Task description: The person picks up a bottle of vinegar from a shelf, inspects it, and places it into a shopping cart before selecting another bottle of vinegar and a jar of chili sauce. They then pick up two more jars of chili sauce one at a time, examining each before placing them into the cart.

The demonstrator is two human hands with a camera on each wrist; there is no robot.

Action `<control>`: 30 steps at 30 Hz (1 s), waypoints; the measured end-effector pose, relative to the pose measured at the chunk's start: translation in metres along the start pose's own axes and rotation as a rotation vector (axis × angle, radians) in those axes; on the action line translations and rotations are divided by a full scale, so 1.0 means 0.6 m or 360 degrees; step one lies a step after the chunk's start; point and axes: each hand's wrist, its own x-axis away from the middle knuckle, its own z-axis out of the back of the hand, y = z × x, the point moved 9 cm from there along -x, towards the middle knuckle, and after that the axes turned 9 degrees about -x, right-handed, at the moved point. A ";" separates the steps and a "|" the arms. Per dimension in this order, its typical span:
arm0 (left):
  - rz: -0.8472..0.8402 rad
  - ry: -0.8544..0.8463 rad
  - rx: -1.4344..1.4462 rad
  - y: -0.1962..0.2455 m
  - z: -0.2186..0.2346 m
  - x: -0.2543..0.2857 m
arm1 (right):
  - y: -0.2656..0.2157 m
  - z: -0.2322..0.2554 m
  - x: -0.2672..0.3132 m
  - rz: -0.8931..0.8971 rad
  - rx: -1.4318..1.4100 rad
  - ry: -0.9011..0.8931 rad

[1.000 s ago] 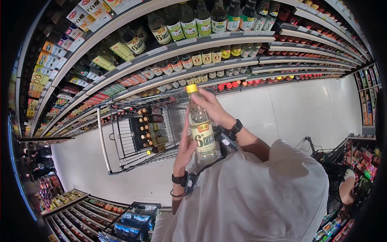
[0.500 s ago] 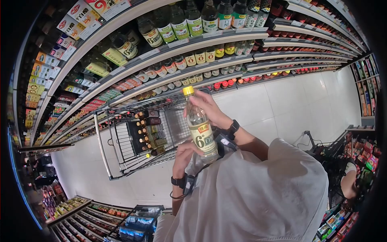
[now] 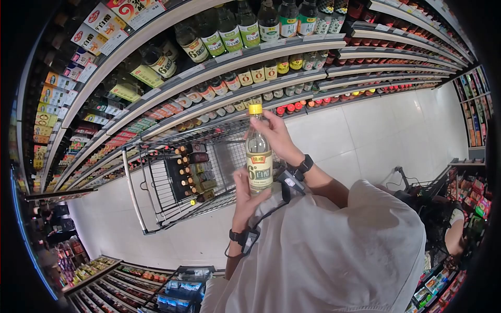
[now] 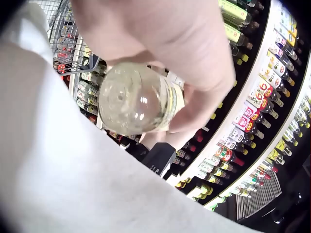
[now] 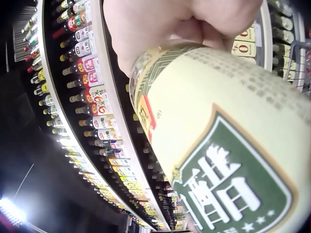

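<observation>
As right hand (image 3: 276,138) grips bottle (image 3: 260,168) neck, left (image 3: 247,202) lower

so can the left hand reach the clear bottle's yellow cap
Probably yes: the yellow cap sits uncovered above the right hand, though the left hand is down by the base.

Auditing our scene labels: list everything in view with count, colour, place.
clear bottle: one, yellow cap, cream label, between the hands
shopping cart: one, grey metal, beyond the hands
cart bottles: several, dark and light, inside cart
shelves: several, pale edges, ahead
shelf bottles: too many to count, mixed colours
floor: one, whitish, below
other person: one, partly visible, right edge
shirt: one, light grey, on wearer
wristbands: two, black, one per wrist
left hand: one, bare, at bottle's base
right hand: one, bare, gripping bottle's neck
</observation>
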 end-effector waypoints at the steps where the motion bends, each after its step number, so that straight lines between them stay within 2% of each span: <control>1: -0.0011 0.0033 -0.0131 0.007 0.002 -0.006 | 0.006 0.007 -0.001 0.0013 0.0072 0.0026; 3: -0.0038 0.0094 -0.0391 0.023 0.003 -0.017 | 0.014 0.022 -0.004 0.0045 0.0219 0.0081; 6: -0.0138 0.0008 -0.0431 0.029 0.011 -0.024 | 0.018 0.021 -0.006 -0.0060 0.0223 0.0020; 9: -0.0116 0.0008 -0.0396 0.028 0.023 -0.021 | 0.003 -0.006 0.007 -0.0181 -0.0040 -0.0047; 12: -0.0097 0.0068 -0.0242 0.018 0.032 -0.018 | -0.009 -0.025 0.009 -0.0241 -0.0007 -0.0201; 15: -0.0087 0.0093 -0.0343 0.022 0.028 -0.016 | 0.000 -0.020 0.004 -0.0173 0.0041 -0.0253; 18: -0.0291 0.0203 -0.0560 0.061 0.015 -0.013 | -0.003 -0.015 0.005 -0.0106 -0.0035 -0.0172; 21: -0.0040 0.0149 -0.0487 0.019 0.043 -0.011 | 0.010 0.000 0.001 -0.0111 -0.0088 -0.0052; 24: -0.0092 -0.0249 -0.0622 -0.011 0.066 -0.015 | 0.018 0.009 -0.001 -0.0080 -0.0151 0.0035; 27: -0.0041 -0.0392 -0.0568 -0.009 0.051 -0.014 | 0.026 0.019 -0.004 -0.0048 -0.0094 0.0106; 30: -0.0324 -0.0091 -0.0964 0.053 0.008 -0.027 | 0.027 0.033 -0.003 -0.0037 -0.0015 0.0289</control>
